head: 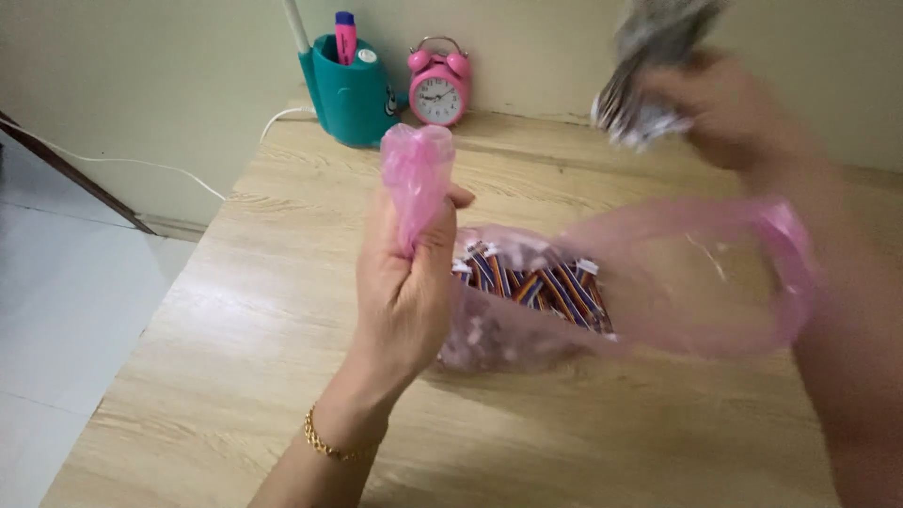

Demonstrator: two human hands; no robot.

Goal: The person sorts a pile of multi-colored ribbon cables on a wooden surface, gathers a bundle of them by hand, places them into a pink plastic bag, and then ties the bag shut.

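Centre frame, my left hand point(406, 282) pinches one handle of the pink bag point(564, 292), which lies open rightward along the table point(235, 357). Upper right, my blurred right hand point(734, 113) grips silvery packets point(649, 71) above the bag's mouth.

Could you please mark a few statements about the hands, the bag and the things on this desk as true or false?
1. The left hand grips a handle of the pink plastic bag. True.
2. The right hand is empty. False: it holds a blurred silvery bundle.
3. Striped packets lie inside the bag. True.
4. The alarm clock is blue. False: it is pink.
5. The teal pen holder stands left of the clock. True.
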